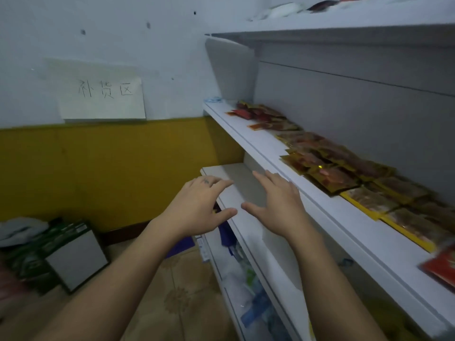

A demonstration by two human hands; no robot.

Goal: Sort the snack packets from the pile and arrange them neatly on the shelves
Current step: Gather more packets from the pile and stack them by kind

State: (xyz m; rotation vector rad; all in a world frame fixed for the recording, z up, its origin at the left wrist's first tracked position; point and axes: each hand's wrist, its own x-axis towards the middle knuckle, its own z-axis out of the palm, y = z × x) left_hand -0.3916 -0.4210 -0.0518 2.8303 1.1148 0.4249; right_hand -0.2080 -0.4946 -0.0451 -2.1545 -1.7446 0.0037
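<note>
A white shelf unit fills the right side. Its middle shelf (261,146) carries rows of red and gold snack packets (327,166) running from the far end toward me, and a red packet (440,267) lies at the near right edge. Both my hands hover, fingers spread and holding nothing, over the bare lower shelf (236,178). My left hand (199,205) is at that shelf's front edge. My right hand (278,203) is just above its surface. Blue and white packets (253,306) lie on the lowest shelf below.
The top shelf (320,33) holds a few white and red items. A white paper sign (103,94) hangs on the wall at left. Green boxes and a grey panel (73,257) stand on the tiled floor at lower left, beside a yellow wall band.
</note>
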